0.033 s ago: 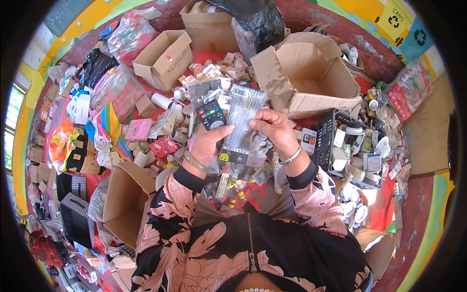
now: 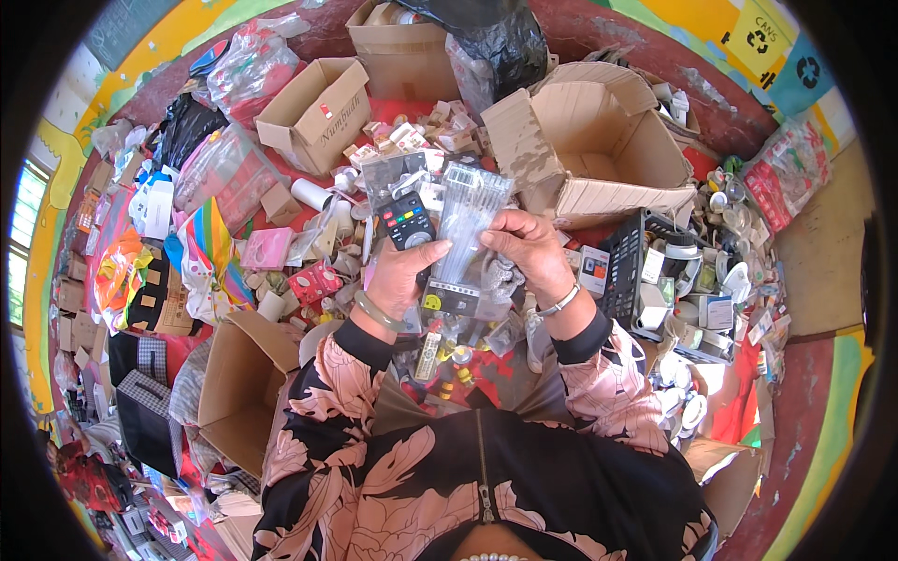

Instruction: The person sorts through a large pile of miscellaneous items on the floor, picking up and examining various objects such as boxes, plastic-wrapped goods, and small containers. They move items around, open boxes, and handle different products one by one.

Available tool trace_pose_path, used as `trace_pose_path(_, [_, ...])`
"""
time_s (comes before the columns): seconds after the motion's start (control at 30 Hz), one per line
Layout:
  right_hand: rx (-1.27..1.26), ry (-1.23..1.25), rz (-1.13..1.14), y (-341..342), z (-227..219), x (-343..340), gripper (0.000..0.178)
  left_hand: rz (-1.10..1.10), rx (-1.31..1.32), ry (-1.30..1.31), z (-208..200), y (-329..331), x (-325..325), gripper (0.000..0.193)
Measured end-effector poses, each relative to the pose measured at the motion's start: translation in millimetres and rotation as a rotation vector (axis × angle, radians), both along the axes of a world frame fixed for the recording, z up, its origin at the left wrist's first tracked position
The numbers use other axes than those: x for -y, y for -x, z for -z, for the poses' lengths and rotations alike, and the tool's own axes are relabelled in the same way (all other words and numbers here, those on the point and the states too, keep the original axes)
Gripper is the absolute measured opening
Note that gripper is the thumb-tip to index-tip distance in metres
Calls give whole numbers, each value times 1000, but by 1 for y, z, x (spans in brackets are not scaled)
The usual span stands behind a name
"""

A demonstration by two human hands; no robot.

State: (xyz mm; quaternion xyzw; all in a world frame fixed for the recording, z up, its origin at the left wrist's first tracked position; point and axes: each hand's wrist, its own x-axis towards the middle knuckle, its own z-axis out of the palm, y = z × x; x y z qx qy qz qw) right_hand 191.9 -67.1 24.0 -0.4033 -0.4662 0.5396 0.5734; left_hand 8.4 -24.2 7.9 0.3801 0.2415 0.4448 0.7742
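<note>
My left hand [image 2: 404, 276] is closed around a black remote control [image 2: 408, 222] with coloured buttons near its top. Its thumb points right, toward the edge of a clear plastic packet [image 2: 465, 210]. My right hand [image 2: 531, 252] pinches that packet along its right side between thumb and fingers. The packet has a dark printed strip [image 2: 451, 299] at its lower end, and its contents are hard to make out through the shine. Another see-through package [image 2: 382, 176] shows behind the remote. Both hands are held side by side in front of my chest.
Small boxes and loose goods cover the floor all round. Open cardboard boxes stand at the far left [image 2: 318, 112], far right [image 2: 599, 201] and near left [image 2: 223, 397]. A black plastic crate [image 2: 622, 271] sits right of my right hand. A black bag [image 2: 505, 47] lies at the back.
</note>
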Motion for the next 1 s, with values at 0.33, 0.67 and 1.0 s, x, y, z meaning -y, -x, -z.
trace_pose_path(0.33, [-134,58,11,2,7,-5,3,34,-21,32,-4,0,0,29])
trace_pose_path(0.67, [-165,33,-48,1,8,-3,4,3,-16,46,-2,5,-1,27])
trace_pose_path(1.0, [-80,60,-116,5,18,-8,5,-21,-22,-26,-3,2,-2,29])
